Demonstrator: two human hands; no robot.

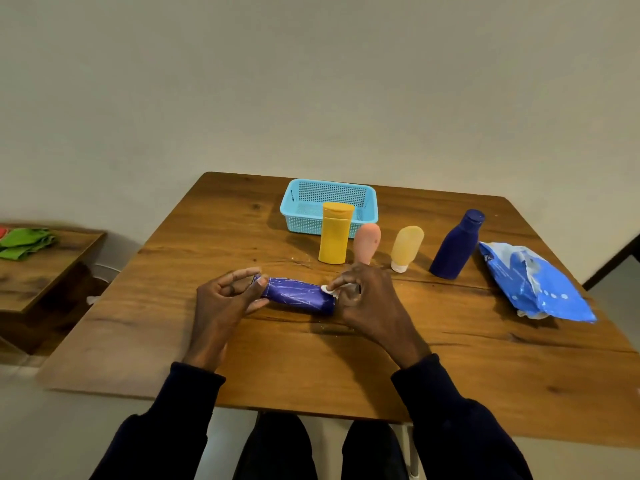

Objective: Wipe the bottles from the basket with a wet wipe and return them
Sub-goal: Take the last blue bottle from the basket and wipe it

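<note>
Most of the wet wipe (327, 289) is buried under the right hand (363, 299), only a white scrap peeking out. The pink bottle (367, 241) has its base hidden behind that hand. Far left, the green cloth (24, 242) runs off the picture's edge.

Both hands (221, 299) (363, 299) hold purple tube (298, 294) above table (450, 341).

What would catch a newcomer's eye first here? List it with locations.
First, both hands at the table's centre: the left hand holds one end of a purple bottle lying sideways, while the right hand presses a white wipe on it. Behind stand four bottles and an empty blue basket.
</note>
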